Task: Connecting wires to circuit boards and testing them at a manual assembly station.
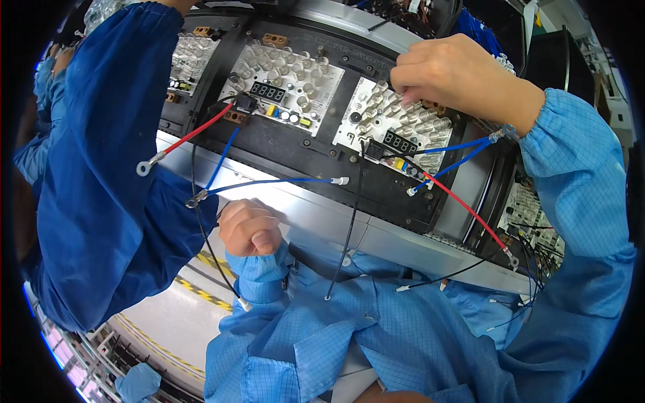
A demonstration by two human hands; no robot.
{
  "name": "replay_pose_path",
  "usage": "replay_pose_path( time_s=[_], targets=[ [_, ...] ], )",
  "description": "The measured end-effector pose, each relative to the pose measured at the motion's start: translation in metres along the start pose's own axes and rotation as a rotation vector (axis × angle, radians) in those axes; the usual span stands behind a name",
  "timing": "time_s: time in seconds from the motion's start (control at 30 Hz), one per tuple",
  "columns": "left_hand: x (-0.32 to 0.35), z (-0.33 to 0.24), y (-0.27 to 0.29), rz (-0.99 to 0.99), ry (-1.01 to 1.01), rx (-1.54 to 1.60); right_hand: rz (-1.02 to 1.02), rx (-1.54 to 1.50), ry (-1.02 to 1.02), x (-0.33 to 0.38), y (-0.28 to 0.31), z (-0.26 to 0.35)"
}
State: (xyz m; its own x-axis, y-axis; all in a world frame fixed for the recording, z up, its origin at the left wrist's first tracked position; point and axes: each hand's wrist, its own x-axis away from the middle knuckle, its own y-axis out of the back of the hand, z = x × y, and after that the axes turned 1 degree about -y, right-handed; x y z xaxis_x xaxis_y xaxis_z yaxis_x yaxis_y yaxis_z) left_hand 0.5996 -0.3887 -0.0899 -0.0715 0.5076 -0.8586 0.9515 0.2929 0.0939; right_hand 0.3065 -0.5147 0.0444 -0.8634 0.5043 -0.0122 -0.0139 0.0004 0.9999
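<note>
My right hand (457, 75) is above the upper edge of the right-hand white circuit board (346, 134). Its fingers are curled in toward the clear cylindrical parts (406, 117); whatever is between the fingertips is hidden. That board has a dark digit display (401, 142), with blue, black and red wires leading off it. Near the front metal edge, my left hand (248, 228) is closed in a loose fist, its contents hidden. Just beyond it runs a blue wire (269, 180) from the middle circuit board (319, 101). Both boards sit in a black fixture (322, 161).
A co-worker's dark blue sleeve (101, 168) reaches across on the left. Red wires with ring terminals (144, 168) hang over the front rail (383, 235). A third board (191, 60) lies partly behind that sleeve. Bundles of blue wire (480, 33) are at the back right.
</note>
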Motion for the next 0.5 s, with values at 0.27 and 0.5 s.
replay_pose_path(
  time_s=[0.27, 0.5],
  targets=[
    [-0.004, -0.009, 0.008, 0.072, 0.071, -0.023, 0.011, 0.082, -0.096, 0.018, 0.06, -0.038],
    [-0.011, -0.026, 0.018, 0.124, 0.161, 0.003, -0.091, 0.44, -0.478, 0.091, 0.173, -0.044]
  ],
)
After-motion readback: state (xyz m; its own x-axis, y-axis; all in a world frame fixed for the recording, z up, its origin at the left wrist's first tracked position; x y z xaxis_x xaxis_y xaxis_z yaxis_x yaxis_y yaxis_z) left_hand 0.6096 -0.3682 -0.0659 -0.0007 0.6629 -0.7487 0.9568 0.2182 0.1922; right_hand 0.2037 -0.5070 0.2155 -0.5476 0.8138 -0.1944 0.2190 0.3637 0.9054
